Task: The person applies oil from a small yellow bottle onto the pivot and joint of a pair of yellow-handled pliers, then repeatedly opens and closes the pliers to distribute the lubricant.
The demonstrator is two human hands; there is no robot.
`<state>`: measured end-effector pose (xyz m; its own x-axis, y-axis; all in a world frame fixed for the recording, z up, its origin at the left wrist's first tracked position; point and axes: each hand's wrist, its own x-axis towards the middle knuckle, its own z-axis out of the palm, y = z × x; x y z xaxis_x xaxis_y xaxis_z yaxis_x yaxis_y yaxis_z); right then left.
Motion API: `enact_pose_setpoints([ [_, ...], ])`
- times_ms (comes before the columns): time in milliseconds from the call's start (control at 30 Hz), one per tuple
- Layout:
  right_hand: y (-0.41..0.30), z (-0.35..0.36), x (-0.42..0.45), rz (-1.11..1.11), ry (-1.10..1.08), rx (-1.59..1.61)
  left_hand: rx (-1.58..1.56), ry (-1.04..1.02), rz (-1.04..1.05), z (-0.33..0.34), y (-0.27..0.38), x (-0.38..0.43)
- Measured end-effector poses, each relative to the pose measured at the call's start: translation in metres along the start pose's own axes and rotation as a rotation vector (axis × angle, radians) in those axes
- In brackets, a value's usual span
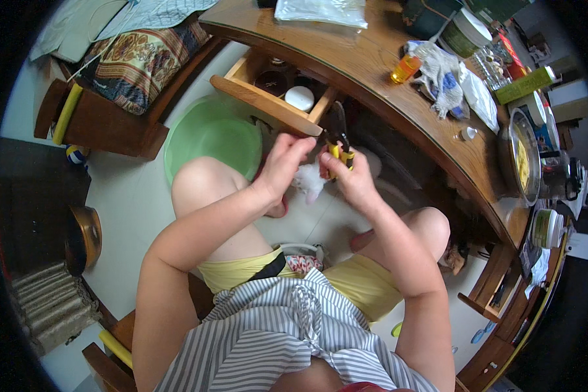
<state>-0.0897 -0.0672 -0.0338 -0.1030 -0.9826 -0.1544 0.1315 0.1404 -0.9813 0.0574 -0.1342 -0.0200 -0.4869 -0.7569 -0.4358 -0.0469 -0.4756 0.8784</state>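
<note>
My right hand (348, 174) is closed around a hand tool with yellow and black handles (342, 153), its dark end pointing up towards the desk; the exact kind of tool is hard to tell. My left hand (288, 159) is at the lower corner of an open wooden drawer (267, 105), its fingertips close together by the drawer front; whether they hold something small cannot be seen. Below and between both hands, a white fluffy thing with a pinkish tip (309, 182) shows above the floor. In the drawer stands a round white lid (299, 98).
A green plastic basin (210, 142) stands on the floor left of the drawer. The wooden desk (372, 63) curves across the top and right, bearing an orange bottle (405, 68), a cloth (438, 81) and a metal bowl (534, 161). A wooden chair (108, 117) is at upper left.
</note>
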Motion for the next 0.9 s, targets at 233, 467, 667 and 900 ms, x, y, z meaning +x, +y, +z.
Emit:
enact_pose_setpoints([
  [233,-0.013,-0.015,0.041,0.045,-0.097,-0.068,-0.196,0.202,-0.135,-0.044,0.000,0.032],
  [467,-0.006,-0.022,0.049,0.095,-0.070,-0.233,-0.326,0.073,-0.215,-0.024,0.012,0.028],
  [667,0.000,-0.022,0.051,0.044,-0.076,-0.275,-0.384,0.046,-0.280,-0.011,0.020,0.029],
  [900,0.003,-0.024,0.052,-0.009,-0.076,-0.284,-0.316,0.048,-0.241,0.001,0.036,0.019],
])
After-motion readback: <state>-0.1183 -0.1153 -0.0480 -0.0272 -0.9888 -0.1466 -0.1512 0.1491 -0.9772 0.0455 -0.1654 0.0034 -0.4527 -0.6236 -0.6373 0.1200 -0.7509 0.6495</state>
